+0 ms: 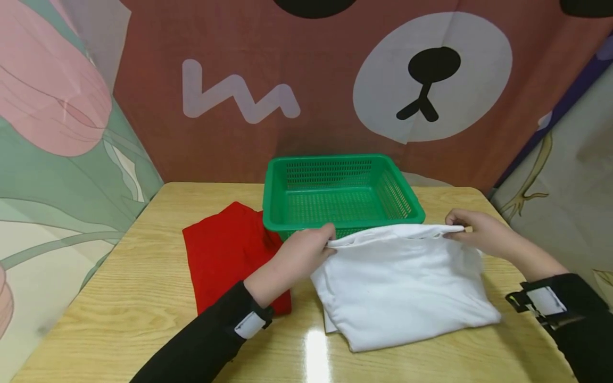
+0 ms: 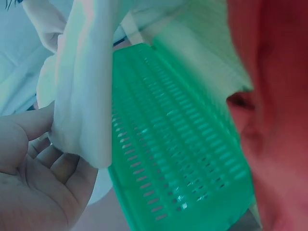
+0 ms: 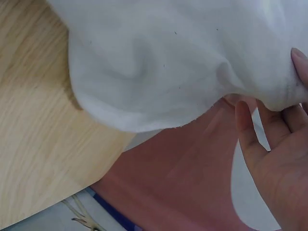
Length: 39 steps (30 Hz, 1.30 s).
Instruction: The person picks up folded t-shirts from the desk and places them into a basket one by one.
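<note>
A folded white cloth (image 1: 402,287), perhaps a garment, hangs between my two hands at the front right of the table. My left hand (image 1: 306,250) pinches its top left corner, and my right hand (image 1: 479,231) pinches the top right corner. The cloth's lower part reaches down toward the tabletop; whether it touches is hard to tell. In the left wrist view, thumb and fingers grip the white edge in front of the green basket (image 2: 178,144). The right wrist view has the cloth (image 3: 144,72) between the right thumb and fingers. A folded red cloth (image 1: 225,250) lies left of my left hand.
The green plastic basket (image 1: 330,205) with perforated sides stands at the table's back, just beyond the white cloth, with nothing visible inside. The red cloth lies against its left front corner. A printed curtain (image 1: 239,143) hangs behind the wooden table (image 1: 119,308).
</note>
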Available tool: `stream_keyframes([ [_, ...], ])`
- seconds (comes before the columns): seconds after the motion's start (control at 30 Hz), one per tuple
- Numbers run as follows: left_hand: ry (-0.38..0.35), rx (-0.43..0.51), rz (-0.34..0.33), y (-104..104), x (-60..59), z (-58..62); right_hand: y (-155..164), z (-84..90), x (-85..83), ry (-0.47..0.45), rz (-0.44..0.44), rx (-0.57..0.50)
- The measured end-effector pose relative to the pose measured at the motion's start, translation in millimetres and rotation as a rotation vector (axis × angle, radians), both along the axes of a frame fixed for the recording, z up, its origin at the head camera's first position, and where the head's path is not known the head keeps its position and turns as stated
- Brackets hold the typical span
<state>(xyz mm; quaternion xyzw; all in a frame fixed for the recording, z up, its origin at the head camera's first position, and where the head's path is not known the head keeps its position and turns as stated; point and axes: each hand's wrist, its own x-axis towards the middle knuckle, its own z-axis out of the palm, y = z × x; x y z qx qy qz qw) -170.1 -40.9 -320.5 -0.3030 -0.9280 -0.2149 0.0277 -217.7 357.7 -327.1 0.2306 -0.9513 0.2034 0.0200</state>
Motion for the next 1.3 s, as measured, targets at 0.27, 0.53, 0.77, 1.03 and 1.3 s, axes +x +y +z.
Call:
stream_keyframes([
  [0.27, 0.040, 0.042, 0.073, -16, -2.3, 13.0, -11, 8.6, 3.5, 0.104, 0.017, -0.051],
  [0.53, 0.012, 0.155, 0.162, -31, -4.2, 23.9, -29, 16.7, 8.8, 0.163, -0.050, -0.153],
  [0.77, 0.036, 0.256, 0.191, -43, -5.9, 29.8, -42, 22.0, 14.1, 0.218, -0.147, -0.237],
  [1.03, 0.174, 0.313, 0.218, -54, -6.0, 37.4, -58, 28.2, 17.5, 0.322, -0.149, -0.368],
  [1.3, 0.388, 0.335, 0.223, -62, -12.0, 46.0, -74, 43.6, 16.5, 0.341, -0.192, -0.414],
])
